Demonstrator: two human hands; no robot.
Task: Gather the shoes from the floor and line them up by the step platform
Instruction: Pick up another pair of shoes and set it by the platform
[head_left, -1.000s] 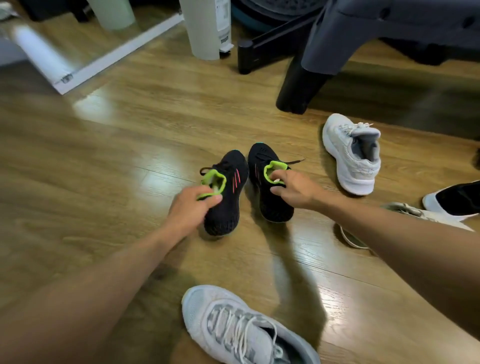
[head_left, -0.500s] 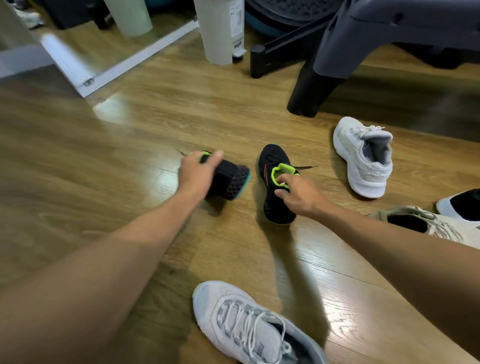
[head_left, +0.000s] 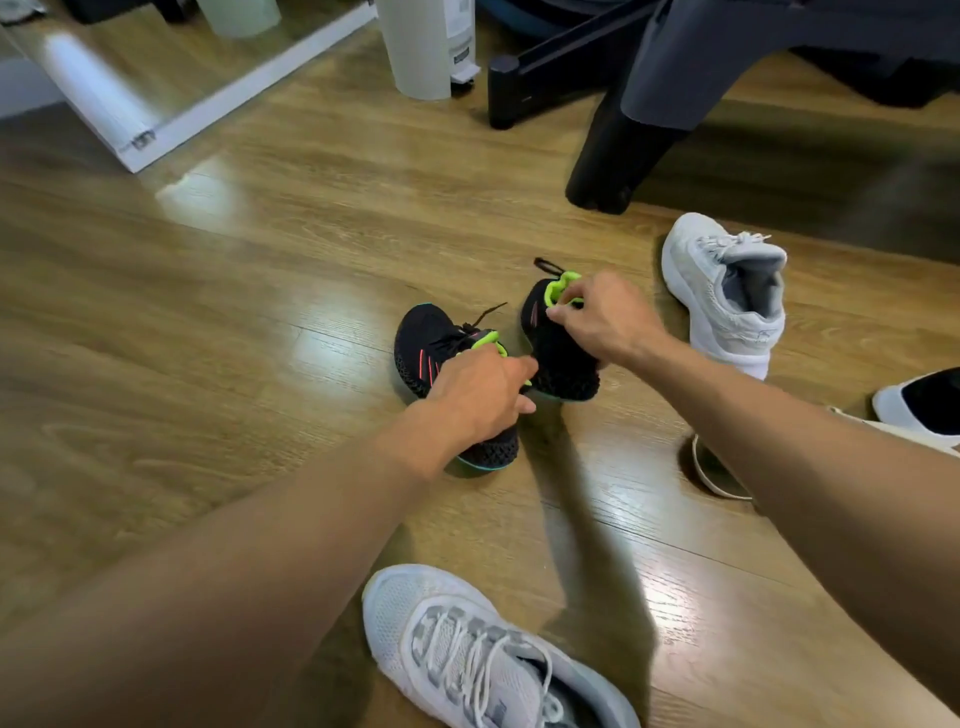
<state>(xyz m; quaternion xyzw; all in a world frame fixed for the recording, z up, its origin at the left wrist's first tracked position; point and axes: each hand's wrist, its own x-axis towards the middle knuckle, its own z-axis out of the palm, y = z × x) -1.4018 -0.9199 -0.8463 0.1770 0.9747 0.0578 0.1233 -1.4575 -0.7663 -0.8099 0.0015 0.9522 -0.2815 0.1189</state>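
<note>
Left hand (head_left: 480, 392) and right hand (head_left: 605, 317) gripping black shoes' (head_left: 431, 338) collars.

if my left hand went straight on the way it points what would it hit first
The left hand would probably meet the other black shoe, held by the right hand; depth unclear.

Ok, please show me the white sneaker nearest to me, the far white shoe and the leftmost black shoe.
nearest white sneaker (head_left: 410, 608): head view, on its mesh toe.
far white shoe (head_left: 696, 270): head view, on its toe upper.
leftmost black shoe (head_left: 423, 332): head view, on its black toe.
</note>
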